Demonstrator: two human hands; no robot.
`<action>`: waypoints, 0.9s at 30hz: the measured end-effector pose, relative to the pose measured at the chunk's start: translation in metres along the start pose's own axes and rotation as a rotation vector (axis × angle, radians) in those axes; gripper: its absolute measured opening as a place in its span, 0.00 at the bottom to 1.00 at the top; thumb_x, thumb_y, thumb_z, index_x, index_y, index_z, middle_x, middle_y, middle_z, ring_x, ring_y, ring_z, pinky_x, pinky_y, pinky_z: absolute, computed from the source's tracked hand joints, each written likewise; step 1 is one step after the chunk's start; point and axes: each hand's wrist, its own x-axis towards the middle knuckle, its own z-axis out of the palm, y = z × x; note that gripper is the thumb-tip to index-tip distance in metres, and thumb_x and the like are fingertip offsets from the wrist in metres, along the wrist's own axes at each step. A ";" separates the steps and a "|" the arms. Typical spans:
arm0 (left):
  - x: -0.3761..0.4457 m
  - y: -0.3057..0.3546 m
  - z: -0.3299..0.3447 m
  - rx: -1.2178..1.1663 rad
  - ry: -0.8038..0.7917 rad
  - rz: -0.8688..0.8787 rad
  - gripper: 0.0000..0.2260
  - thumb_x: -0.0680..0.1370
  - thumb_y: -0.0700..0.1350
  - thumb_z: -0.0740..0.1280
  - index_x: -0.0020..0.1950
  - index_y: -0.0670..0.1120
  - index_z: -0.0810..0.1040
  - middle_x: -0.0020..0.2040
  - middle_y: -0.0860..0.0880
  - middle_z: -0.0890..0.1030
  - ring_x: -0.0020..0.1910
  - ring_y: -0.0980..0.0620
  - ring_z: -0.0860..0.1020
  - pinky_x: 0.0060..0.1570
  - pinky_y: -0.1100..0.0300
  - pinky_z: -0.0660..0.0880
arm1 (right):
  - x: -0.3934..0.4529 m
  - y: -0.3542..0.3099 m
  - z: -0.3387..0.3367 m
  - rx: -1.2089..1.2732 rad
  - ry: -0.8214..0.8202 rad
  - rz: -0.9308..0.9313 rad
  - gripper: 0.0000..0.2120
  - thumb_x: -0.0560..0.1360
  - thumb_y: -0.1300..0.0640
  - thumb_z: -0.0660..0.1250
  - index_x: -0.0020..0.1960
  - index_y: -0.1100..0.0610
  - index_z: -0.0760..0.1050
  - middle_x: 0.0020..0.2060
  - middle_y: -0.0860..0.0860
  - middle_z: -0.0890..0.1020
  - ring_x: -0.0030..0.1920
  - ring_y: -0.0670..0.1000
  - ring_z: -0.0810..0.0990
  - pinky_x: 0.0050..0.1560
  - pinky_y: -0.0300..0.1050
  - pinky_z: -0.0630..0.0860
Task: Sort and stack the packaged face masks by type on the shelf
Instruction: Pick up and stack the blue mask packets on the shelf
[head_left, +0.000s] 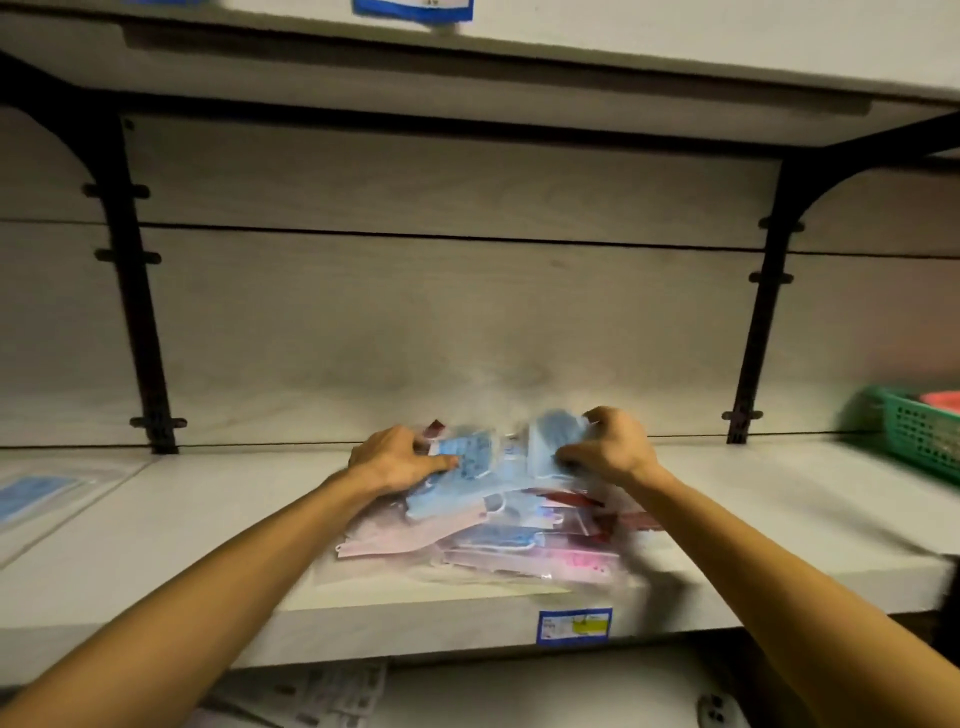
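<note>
Mixed heap of blue and pink mask packets (483, 519) mid-shelf (208, 545), unsorted. Left hand (397, 457) pinches a blue packet (465, 454); right hand (605, 447) grips another (556, 434). One blue packet (31, 493) lies far left, apart. Sorting barely begun, by my reading.

Arms: both of mine are bare from the lower frame edge up to the wrists, with no sleeve showing.
Left hand (396, 457): bare, no glove, ring or watch that I can make out.
Right hand (609, 446): bare too, wrist unadorned.
Sharpness: both hands slightly blurred, so fine marks are unreadable.
</note>
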 end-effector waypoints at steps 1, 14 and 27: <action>-0.002 0.001 -0.001 -0.029 0.032 -0.001 0.23 0.71 0.66 0.72 0.61 0.56 0.82 0.55 0.54 0.84 0.52 0.50 0.81 0.44 0.58 0.72 | 0.002 0.000 -0.002 0.058 0.024 -0.056 0.27 0.63 0.54 0.80 0.60 0.56 0.77 0.46 0.49 0.81 0.42 0.50 0.79 0.37 0.40 0.73; -0.055 -0.002 -0.036 -0.950 0.395 -0.269 0.36 0.71 0.36 0.77 0.75 0.42 0.64 0.63 0.42 0.78 0.52 0.45 0.83 0.53 0.49 0.81 | -0.015 -0.055 0.027 0.681 0.068 -0.180 0.28 0.72 0.54 0.66 0.71 0.56 0.70 0.41 0.51 0.80 0.41 0.50 0.78 0.48 0.51 0.77; -0.182 -0.128 -0.118 -1.069 0.309 -0.192 0.16 0.72 0.37 0.77 0.59 0.44 0.80 0.53 0.43 0.86 0.51 0.45 0.86 0.55 0.47 0.82 | -0.110 -0.184 0.096 0.983 -0.240 -0.169 0.22 0.71 0.71 0.66 0.65 0.63 0.73 0.42 0.53 0.81 0.38 0.46 0.80 0.37 0.40 0.78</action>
